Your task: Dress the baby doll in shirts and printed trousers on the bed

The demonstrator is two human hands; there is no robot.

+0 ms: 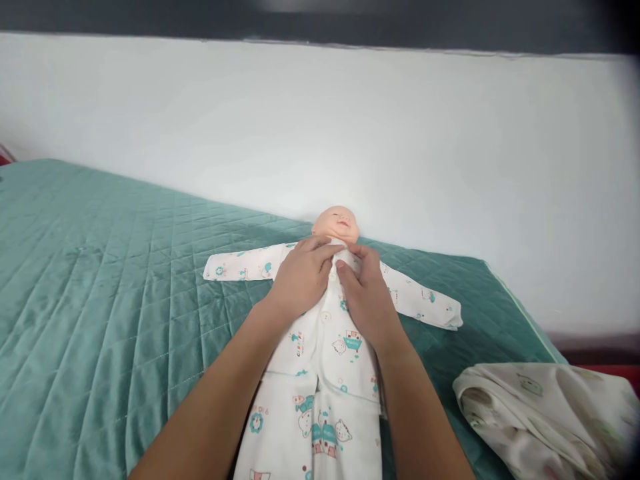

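A doll [336, 222] lies on its back, dressed in a white long-sleeved baby shirt [350, 363] printed with small coloured animals. White baby trousers [280, 413] with a matching print cover its lower part. Just below the doll's chin, my left hand [307, 273] is closed on the shirt at the collar, its thumb partly hidden. My right hand [367, 287] pinches the opposite front edge between thumb and forefinger, close to the left fingertips. A pale button [326, 317] shows lower on the shirt front. Both sleeves stretch out sideways.
Under the doll is a green quilted bedspread [125, 300]. A bunched white printed cloth [545, 413] lies at the lower right. The white wall [320, 127] rises right behind the doll's head, with a dark band along its top.
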